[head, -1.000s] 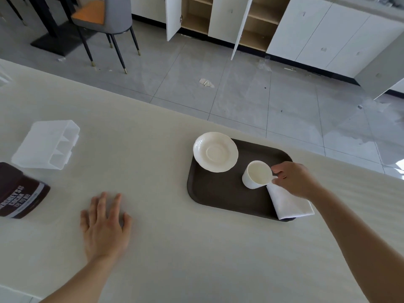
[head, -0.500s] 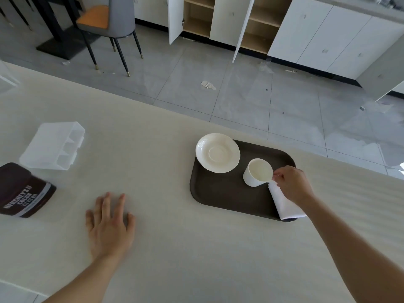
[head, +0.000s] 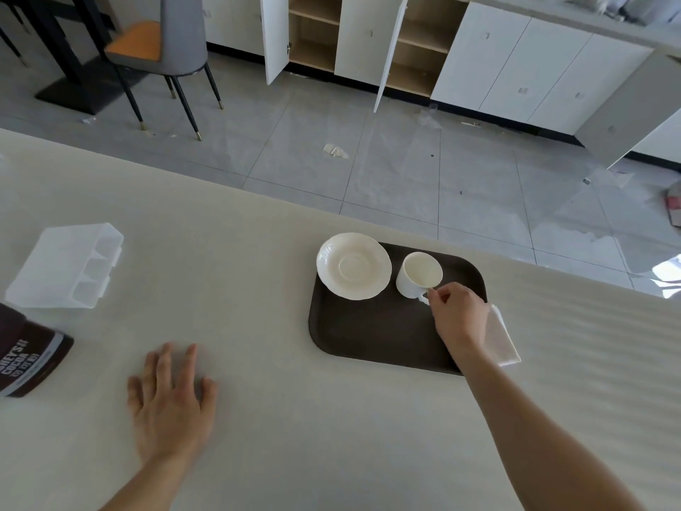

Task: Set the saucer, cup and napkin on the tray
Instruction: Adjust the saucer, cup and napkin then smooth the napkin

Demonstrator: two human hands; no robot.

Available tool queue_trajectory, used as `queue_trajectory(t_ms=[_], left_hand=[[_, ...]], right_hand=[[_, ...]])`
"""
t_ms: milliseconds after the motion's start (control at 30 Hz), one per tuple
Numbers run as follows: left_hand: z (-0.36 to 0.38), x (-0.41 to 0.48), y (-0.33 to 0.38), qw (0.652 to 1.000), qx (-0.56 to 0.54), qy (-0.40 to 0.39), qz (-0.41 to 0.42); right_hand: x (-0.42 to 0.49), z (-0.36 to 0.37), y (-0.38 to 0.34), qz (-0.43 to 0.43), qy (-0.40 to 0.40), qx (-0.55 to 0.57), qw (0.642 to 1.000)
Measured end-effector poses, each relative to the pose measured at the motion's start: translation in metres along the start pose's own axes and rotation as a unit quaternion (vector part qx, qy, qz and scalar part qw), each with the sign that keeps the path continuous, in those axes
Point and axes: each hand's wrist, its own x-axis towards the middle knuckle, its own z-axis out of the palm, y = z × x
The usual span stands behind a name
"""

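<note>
A dark brown tray [head: 372, 333] lies on the cream table. A white saucer [head: 353, 265] rests on its far left corner, overhanging the rim a little. A white cup [head: 418, 274] stands upright on the tray, just right of the saucer. My right hand [head: 458, 315] pinches the cup's handle. A folded white napkin [head: 501, 339] lies on the tray's right edge, partly hidden under that hand. My left hand [head: 171, 400] lies flat on the table, fingers spread, well left of the tray.
A clear plastic divided box [head: 66, 265] and a brown cocoa pack [head: 25, 357] sit at the table's left. The table's far edge runs diagonally just behind the tray, with tiled floor, a chair [head: 162, 49] and cabinets beyond.
My right hand has slid the cup by its handle up the tray, closer to the saucer. The left hand has stayed flat on the table.
</note>
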Motion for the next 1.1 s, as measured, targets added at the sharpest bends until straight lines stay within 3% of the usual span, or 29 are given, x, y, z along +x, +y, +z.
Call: queue_trajectory(t_ms=[433,1100], left_hand=[[-0.001,0.001,0.002,1.000,-0.010,0.009,-0.001],[-0.003,0.001,0.004,1.000,-0.014,0.005,-0.003]], right_hand=[[-0.014,0.018,-0.024,0.100,0.015,0.144,0.984],[-0.019,0.012,-0.029,0.083,-0.003,0.170,0.982]])
